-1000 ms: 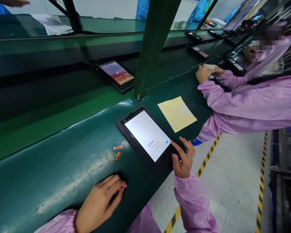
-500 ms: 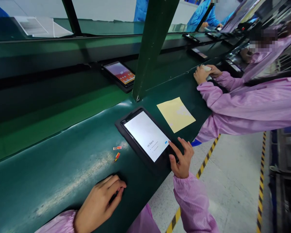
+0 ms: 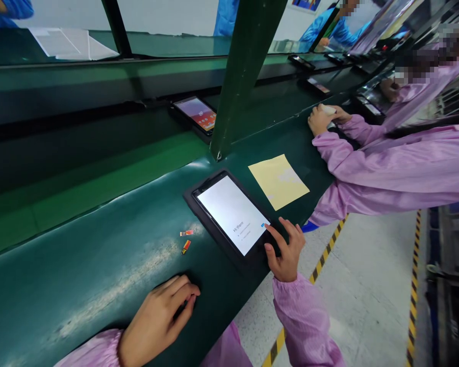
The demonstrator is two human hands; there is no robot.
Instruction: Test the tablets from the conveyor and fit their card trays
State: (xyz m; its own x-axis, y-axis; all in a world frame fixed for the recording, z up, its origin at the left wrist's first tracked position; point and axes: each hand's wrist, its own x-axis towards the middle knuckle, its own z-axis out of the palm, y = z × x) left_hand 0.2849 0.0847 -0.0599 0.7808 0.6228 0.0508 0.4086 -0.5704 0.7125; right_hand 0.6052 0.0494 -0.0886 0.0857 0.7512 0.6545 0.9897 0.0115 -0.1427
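A black-cased tablet lies on the dark green belt, its white screen showing a "Hi there" page. My right hand is at the tablet's near corner, fingers apart, with the index fingertip at the small blue button on the screen. My left hand rests on the belt with curled fingers, and a dark sliver under them could be a shadow. Two small red-and-yellow scraps lie between that hand and the tablet. A pale yellow sheet lies just beyond the tablet.
A co-worker's hands in pink sleeves hold a white item at the right. Another tablet sits on a rear belt beside a green post. Further devices line that belt. A floor with hazard tape lies beyond the belt's right edge.
The rear tablet has moved right toward the post. My right index finger has shifted slightly toward the blue button. My left hand has not visibly moved.
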